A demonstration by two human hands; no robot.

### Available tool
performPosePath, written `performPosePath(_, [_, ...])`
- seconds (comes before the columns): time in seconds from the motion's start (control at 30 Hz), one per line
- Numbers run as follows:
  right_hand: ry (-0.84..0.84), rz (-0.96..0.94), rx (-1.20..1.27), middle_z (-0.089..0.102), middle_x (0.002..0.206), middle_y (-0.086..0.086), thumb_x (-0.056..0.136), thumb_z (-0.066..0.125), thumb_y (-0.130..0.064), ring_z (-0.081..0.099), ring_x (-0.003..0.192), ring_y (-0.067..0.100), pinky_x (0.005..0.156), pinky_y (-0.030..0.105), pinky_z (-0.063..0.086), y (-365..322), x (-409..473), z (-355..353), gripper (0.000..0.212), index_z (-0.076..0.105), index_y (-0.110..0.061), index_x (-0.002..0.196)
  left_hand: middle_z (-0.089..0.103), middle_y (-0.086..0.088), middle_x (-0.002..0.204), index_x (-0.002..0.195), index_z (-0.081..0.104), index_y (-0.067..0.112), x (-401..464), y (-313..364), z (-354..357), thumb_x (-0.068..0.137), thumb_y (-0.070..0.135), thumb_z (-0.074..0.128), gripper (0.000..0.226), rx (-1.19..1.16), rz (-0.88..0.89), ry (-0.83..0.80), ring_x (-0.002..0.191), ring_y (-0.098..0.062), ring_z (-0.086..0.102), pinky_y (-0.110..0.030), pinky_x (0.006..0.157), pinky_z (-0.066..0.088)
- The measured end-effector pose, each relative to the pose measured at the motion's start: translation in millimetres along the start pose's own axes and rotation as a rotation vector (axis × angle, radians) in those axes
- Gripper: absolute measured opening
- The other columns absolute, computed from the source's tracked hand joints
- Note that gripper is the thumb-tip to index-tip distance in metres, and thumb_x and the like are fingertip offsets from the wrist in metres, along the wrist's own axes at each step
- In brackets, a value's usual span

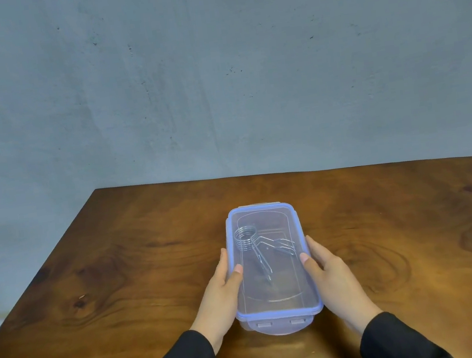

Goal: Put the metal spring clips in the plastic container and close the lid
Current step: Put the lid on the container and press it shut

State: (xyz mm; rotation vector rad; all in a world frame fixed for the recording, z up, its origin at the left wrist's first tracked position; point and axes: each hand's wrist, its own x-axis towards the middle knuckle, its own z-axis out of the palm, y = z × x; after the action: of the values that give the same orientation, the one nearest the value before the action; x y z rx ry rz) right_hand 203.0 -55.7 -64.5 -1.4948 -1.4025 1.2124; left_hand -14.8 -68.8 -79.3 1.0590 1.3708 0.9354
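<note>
Head view: 1 plastic container (272, 267) sits mid-tabletop (120, 269), lid (277, 299) on, bare wood all round. 2 hands clasp its long sides, left hand (220, 296), right hand (336, 281). Spring clips (255, 244) inside; count unclear.

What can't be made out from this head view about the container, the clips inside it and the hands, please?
- Clip count: the metal spring clips overlap under the hazy lid.
- Side latches: left hand and right hand cover the long sides of the plastic container.
- Far-end latch: too small to judge.
- Forearms: cut off by the bottom edge.
</note>
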Motion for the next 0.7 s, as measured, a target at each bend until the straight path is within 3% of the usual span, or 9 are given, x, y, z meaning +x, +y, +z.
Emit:
performPosePath(0.1, [-0.037,0.035,0.149,0.07,0.119,-0.026,0.107,0.043,-0.021,0.065,0.11,-0.002,0.082,0.02,0.056,-2,-4,2,0.038,0.06,-0.047,0.127,0.052,0.021,0.145,0.154,0.028,0.042,0,-3,2,0.104,0.039,0.046,0.053,-0.104,0.003,-0.004,0.127,-0.003,0.055,-0.029,0.104,0.049])
performPosePath(0.23, [0.005,0.127,0.334,0.065,0.133,-0.019,0.104,0.048,-0.034,0.064,0.118,0.007,0.096,0.04,0.057,8,-2,7,0.039,0.052,-0.04,0.143,0.066,0.014,0.133,0.143,0.048,0.041,-4,1,7,0.106,0.033,0.042,0.039,-0.215,-0.012,-0.015,0.121,-0.012,0.063,-0.044,0.106,0.051])
performPosePath(0.47, [0.031,0.13,0.38,0.06,0.138,-0.017,0.103,0.05,-0.035,0.062,0.121,0.007,0.097,0.039,0.056,10,-2,9,0.044,0.046,-0.037,0.147,0.068,0.011,0.13,0.138,0.054,0.04,-7,3,10,0.108,0.031,0.037,0.036,-0.201,0.011,-0.002,0.118,-0.011,0.065,-0.04,0.102,0.052])
performPosePath(0.53, [0.028,0.12,0.335,0.054,0.144,-0.018,0.102,0.051,-0.037,0.058,0.124,0.007,0.098,0.036,0.056,8,-4,8,0.048,0.042,-0.037,0.149,0.058,0.01,0.143,0.147,0.043,0.039,-6,3,8,0.106,0.039,0.04,0.042,-0.131,-0.002,0.007,0.125,-0.011,0.059,-0.038,0.104,0.052])
performPosePath(0.6, [0.034,0.088,0.251,0.042,0.15,-0.022,0.1,0.052,-0.04,0.049,0.132,0.005,0.098,0.029,0.052,6,-5,7,0.056,0.035,-0.037,0.153,0.03,0.011,0.162,0.156,0.023,0.038,-5,4,6,0.1,0.052,0.04,0.06,0.016,-0.033,0.064,0.142,-0.016,0.04,-0.037,0.111,0.044])
performPosePath(0.7, [0.136,-0.087,-0.029,0.029,0.157,-0.021,0.099,0.053,-0.042,0.03,0.144,0.003,0.11,0.027,0.034,-1,1,-6,0.061,0.032,-0.032,0.155,0.006,0.018,0.166,0.156,0.01,0.042,-11,7,2,0.092,0.064,0.036,0.073,0.32,0.137,0.17,0.152,-0.011,0.012,-0.038,0.121,0.026])
